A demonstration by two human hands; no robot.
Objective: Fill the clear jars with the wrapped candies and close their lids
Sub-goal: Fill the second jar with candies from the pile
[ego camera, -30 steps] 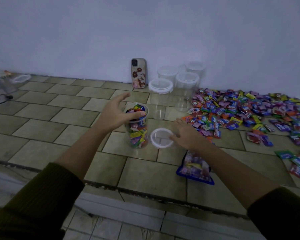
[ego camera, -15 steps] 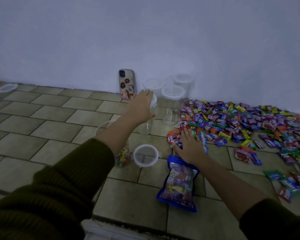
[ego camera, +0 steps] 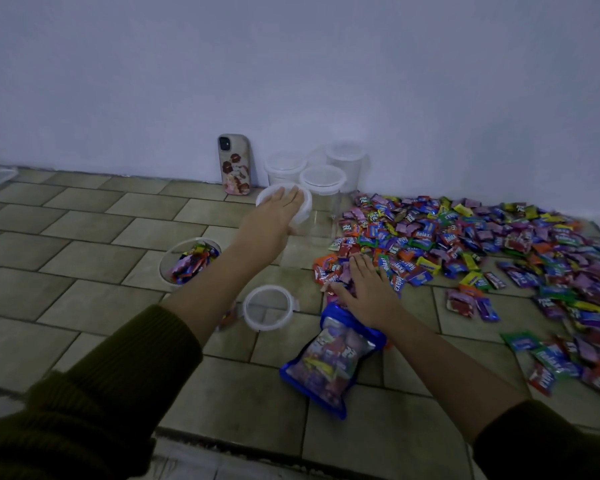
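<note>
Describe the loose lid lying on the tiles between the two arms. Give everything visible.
The loose lid is round, with a see-through centre and a whitish plastic rim bearing small clip tabs. It lies flat on the tiled floor, off any jar, between the open candy-filled jar and the blue candy bag. Neither the left hand nor the right hand touches it.

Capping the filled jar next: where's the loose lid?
Head view, centre: loose lid on the tiles, between the filled jar and the blue candy bag.
</note>
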